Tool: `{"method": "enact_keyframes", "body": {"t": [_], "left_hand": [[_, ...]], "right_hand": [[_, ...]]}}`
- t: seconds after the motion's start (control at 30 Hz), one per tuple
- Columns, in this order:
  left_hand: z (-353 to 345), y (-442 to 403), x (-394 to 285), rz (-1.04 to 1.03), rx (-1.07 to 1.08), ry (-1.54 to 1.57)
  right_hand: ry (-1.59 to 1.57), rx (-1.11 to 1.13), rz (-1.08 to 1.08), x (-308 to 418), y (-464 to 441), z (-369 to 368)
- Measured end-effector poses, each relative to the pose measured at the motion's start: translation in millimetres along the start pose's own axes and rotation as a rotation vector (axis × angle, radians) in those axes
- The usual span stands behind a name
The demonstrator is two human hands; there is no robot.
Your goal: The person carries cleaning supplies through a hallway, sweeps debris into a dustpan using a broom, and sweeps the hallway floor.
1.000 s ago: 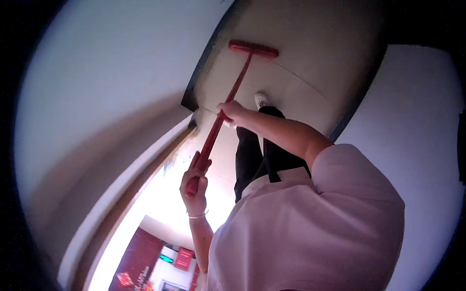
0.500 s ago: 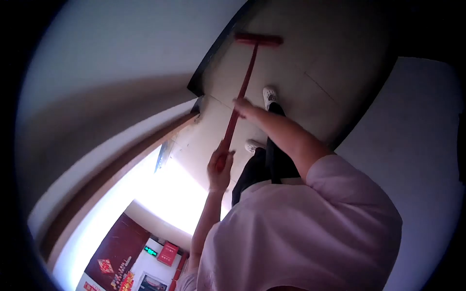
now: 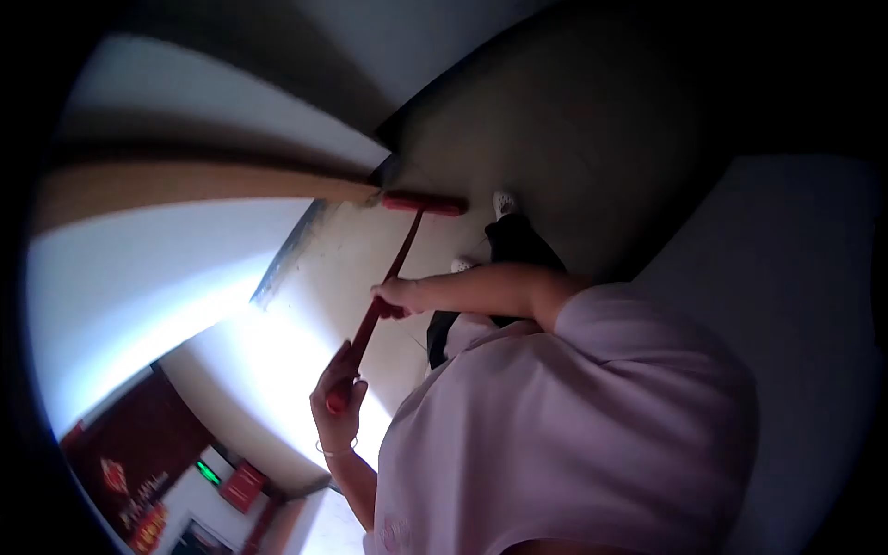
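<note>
Head view: a red broom [image 3: 366, 334] is held slantwise in two places. Its top end is enclosed by the left hand [image 3: 326, 401], with the fingers curled round it; lower down, the handle [image 3: 406, 246] is gripped by the right hand [image 3: 398, 296]. The broom head [image 3: 424, 203] is set low over the floor [image 3: 555, 176], just beside the foot of the brown door frame [image 3: 231, 182] and near the shoes [image 3: 503, 204]. How hard it is pressed down cannot be told from this angle. For a good stroke, the head is best laid flat and drawn with light, even pressure, so that neither end is lifted. The upper grip is best used as a pivot, with the push and pull supplied by the lower one. Care is called for at the frame, where the head could be caught, and the shoes should be left outside its path.
</note>
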State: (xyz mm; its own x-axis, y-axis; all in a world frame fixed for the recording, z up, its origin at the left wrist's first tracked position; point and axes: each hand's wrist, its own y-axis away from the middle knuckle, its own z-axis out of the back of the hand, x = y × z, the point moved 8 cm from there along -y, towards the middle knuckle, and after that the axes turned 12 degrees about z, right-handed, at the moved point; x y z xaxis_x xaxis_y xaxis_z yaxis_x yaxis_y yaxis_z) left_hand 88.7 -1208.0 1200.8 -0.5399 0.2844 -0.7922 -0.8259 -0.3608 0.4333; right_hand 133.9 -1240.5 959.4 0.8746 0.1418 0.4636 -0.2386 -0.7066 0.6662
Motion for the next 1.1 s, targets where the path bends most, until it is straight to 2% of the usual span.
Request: {"method": "enact_keyframes", "body": {"t": [0.13,0.2,0.27,0.33,0.37,0.4,0.43,0.47,0.53,0.57,0.63,0.67,0.7,0.77,0.9,0.97,1.1], "left_hand": [[-13,-3,5,-0.126,0.036,0.063],[-30,-25,14,-0.114,0.081,0.113],[-60,-58,17,-0.234,0.130,0.139],[-98,-86,12,-0.270,0.182,0.153],[-118,-99,14,-0.294,0.163,0.215],[-143,-112,19,-0.285,0.202,0.167],[-162,-121,16,-0.302,0.221,0.209],[-177,-128,16,-0.257,0.244,0.204],[-202,-137,26,-0.238,0.255,0.162],[-207,-138,30,-0.232,0.290,0.140],[-200,-135,24,-0.164,0.348,0.038],[-198,-135,23,-0.123,0.396,-0.050],[-193,-133,30,-0.121,0.414,-0.054],[-178,-130,49,-0.065,0.414,0.136],[-135,-124,56,-0.156,0.434,0.046],[-116,-124,69,-0.201,0.405,0.035],[-67,-126,110,-0.231,0.475,-0.010]], "right_hand": [[-0.055,-0.095,0.118,11,4,25],[-0.062,-0.185,0.165,25,-7,61],[-0.112,-0.294,0.241,42,-24,118],[-0.031,-0.273,0.304,53,-51,191],[-0.030,-0.320,0.242,68,-34,211],[0.147,-0.261,0.482,79,-46,247],[-0.146,-0.260,0.286,71,-44,266],[-0.183,-0.428,0.317,78,-32,278],[-0.092,-0.563,0.196,71,-19,305],[-0.106,-0.560,0.174,64,-22,310],[-0.007,-0.447,0.172,52,-26,308],[0.016,-0.320,0.253,51,-24,295],[0.003,-0.332,0.251,42,-28,287],[-0.064,-0.560,0.195,23,-40,282],[0.023,-0.547,0.129,9,-59,241],[0.103,-0.454,0.042,-5,-71,221],[0.110,-0.625,0.055,-11,-84,168]]}}
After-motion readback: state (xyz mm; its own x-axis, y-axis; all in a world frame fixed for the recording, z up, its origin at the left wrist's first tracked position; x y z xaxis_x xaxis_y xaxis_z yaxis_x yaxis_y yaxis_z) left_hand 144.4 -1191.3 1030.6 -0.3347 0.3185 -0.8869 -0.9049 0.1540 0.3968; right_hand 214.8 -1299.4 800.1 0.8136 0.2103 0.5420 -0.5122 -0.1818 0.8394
